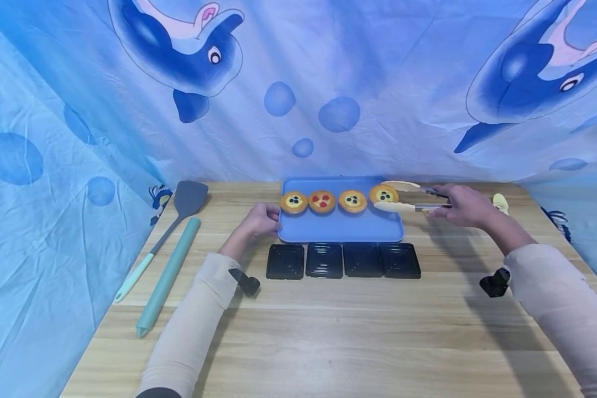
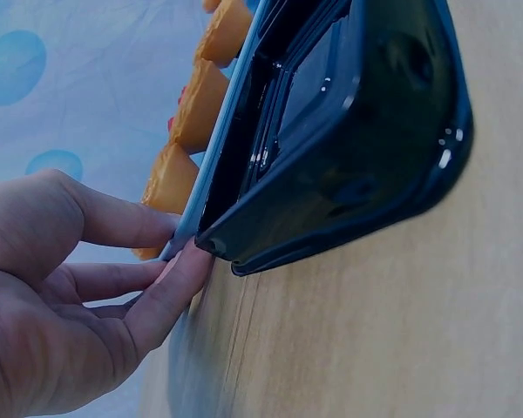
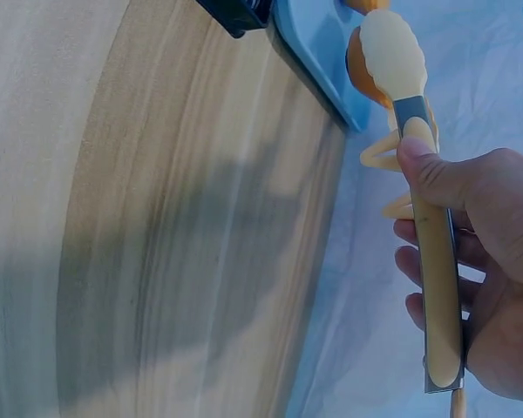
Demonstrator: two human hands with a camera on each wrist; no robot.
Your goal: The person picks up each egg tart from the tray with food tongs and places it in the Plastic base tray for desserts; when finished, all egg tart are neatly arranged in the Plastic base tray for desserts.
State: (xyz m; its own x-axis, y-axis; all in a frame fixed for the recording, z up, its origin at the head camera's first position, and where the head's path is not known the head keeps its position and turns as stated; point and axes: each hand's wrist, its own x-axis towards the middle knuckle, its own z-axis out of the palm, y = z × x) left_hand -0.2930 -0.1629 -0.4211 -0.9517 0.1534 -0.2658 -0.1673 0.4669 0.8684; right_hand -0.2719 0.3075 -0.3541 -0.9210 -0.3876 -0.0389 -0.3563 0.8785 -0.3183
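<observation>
Wooden table | tongs crosswise, pointing left around tart | right hand grips them | left hand pinches tray

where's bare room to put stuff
Free: light wooden table between the beige sleeves, in front of four square black plastic containers; also the blue rectangular tray along its front. Crowded: its back, with four round tarts and cream-tipped metal tongs.

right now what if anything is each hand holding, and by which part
Right hand: tongs, by the handles, tips either side of the rightmost blueberry tart. Left hand: blue tray, pinched at its left edge.
</observation>
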